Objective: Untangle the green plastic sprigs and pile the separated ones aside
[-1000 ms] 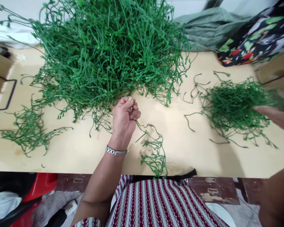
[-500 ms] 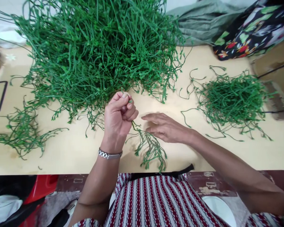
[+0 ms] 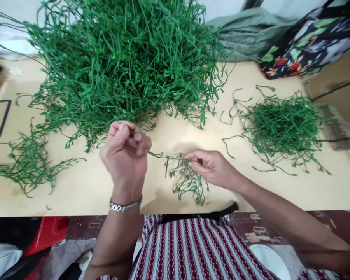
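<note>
Sprig [image 3: 189, 183] near the middle of the table's [image 3: 84, 190] front edge: left hand [image 3: 126, 151], fingers curled round its stem, has shifted left; right hand [image 3: 211, 166], unladen earlier, now pinches its branches, so both apparently control it.

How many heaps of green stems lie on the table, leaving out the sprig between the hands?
3: a large heap at the back, a sparse heap at left, a compact heap at right. Any outside the frame are hidden.
</note>
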Demonstrator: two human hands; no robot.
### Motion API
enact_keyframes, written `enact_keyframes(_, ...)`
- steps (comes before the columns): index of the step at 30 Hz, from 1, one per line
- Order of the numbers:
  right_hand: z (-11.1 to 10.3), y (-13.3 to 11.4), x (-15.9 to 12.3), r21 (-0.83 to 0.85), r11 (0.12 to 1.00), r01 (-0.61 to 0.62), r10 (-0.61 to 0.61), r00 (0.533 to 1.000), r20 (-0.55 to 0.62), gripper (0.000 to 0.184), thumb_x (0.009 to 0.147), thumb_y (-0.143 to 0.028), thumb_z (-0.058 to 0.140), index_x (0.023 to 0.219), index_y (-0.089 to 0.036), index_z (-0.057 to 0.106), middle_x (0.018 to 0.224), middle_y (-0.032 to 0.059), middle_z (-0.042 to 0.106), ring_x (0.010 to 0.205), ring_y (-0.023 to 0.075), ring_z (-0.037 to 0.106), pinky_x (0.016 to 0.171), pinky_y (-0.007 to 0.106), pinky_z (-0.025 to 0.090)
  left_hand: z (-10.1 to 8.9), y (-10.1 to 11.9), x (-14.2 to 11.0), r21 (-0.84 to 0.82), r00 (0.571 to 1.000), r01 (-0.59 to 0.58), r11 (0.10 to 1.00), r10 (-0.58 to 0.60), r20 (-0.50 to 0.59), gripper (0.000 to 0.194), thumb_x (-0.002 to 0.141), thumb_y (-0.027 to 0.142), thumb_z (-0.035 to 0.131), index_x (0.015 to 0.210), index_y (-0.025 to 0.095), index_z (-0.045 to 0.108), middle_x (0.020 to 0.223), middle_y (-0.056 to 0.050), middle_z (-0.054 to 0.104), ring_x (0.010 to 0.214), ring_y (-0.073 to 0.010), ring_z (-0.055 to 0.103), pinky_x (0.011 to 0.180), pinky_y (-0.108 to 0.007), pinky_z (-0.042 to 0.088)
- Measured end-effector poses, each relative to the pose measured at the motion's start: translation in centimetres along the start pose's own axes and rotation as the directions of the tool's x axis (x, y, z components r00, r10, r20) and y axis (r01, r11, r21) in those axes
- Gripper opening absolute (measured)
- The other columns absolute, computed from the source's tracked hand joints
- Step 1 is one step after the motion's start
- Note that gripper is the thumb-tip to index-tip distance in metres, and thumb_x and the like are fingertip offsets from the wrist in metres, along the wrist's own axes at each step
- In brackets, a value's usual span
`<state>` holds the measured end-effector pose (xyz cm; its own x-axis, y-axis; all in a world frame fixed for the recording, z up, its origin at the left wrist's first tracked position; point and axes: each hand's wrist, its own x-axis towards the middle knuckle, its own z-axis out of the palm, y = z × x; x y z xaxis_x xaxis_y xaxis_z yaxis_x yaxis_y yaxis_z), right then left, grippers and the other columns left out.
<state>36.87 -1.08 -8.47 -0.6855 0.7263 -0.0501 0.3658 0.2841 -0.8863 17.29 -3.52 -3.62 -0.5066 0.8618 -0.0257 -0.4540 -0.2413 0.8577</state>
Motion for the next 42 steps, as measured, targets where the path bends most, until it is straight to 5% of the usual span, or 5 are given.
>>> enact_keyframes(7, -0.5, -2.8, 0.1, -0.67, 0.654, 0.351, -0.57, 0.811, -0.131, 0.015, 0.083, -0.011, 0.045, 0.089, -0.012, 0.059, 0.072, 0.0043, 0.06, 0.065, 0.0115, 0.053, 0.062, 0.024, 0.044, -6.0, 0.0, -0.5, 0.471, 0.993, 0.032, 0.882, 0.026, -0.116, 0.008, 0.067, 0.021, 0.062, 0.072, 0.015, 0.059, 0.068, -0.001, 0.058, 0.06, -0.0123, 0.055, 0.06, -0.026, 0.046)
enact_keyframes(14, 1.6, -3.1, 0.2, -0.849, 0.419, 0.322, -0.622, 0.783, -0.01, 0.015, 0.081, -0.005, 0.043, 0.078, -0.015, 0.055, 0.064, 0.0023, 0.05, 0.058, 0.0137, 0.042, 0.056, 0.028, 0.036, -5.8, 0.8, -5.0, 0.989, 0.963, -0.118, 0.091, 0.253, 0.092, 0.009, 0.074, 0.025, 0.057, 0.07, 0.019, 0.063, 0.062, -0.002, 0.057, 0.059, -0.0158, 0.05, 0.055, -0.026, 0.038)
enact_keyframes(22, 2.1, -3.3, 0.6, -0.858, 0.405, 0.315, -0.616, 0.788, -0.002, 0.017, 0.083, -0.006, 0.041, 0.077, -0.015, 0.055, 0.064, 0.002, 0.048, 0.058, 0.0134, 0.04, 0.057, 0.028, 0.032, -2.5, 1.8, -5.1, 0.816, 0.909, -0.224, 0.533, -0.187, 0.372, 0.018, 0.084, 0.026, 0.047, 0.086, 0.017, 0.063, 0.08, -0.005, 0.064, 0.073, -0.0151, 0.058, 0.066, -0.025, 0.044)
enact_keyframes(27, 1.0, -2.5, 0.4, -0.838, 0.408, 0.364, -0.635, 0.772, 0.026, 0.017, 0.085, -0.008, 0.039, 0.082, -0.016, 0.054, 0.067, 0.0021, 0.049, 0.061, 0.0133, 0.041, 0.059, 0.028, 0.034, -3.8, 2.6, -3.1, 0.85, 0.647, -0.217, 0.48, -0.582, 0.494, 0.024, 0.082, 0.033, 0.051, 0.094, 0.016, 0.063, 0.082, -0.007, 0.065, 0.07, -0.0152, 0.057, 0.065, -0.025, 0.043)
enact_keyframes(42, 2.3, -3.3, -0.4, -0.531, 0.627, 0.571, -0.639, 0.766, 0.069, 0.021, 0.084, -0.017, 0.048, 0.104, -0.01, 0.055, 0.081, 0.0083, 0.06, 0.079, 0.0172, 0.056, 0.067, 0.031, 0.048, -2.3, -3.0, -4.5, 0.502, 0.921, 0.304, 0.81, -0.384, 0.063, 0.015, 0.072, 0.026, 0.061, 0.064, 0.014, 0.061, 0.054, 0.002, 0.051, 0.049, -0.0075, 0.042, 0.048, -0.02, 0.033)
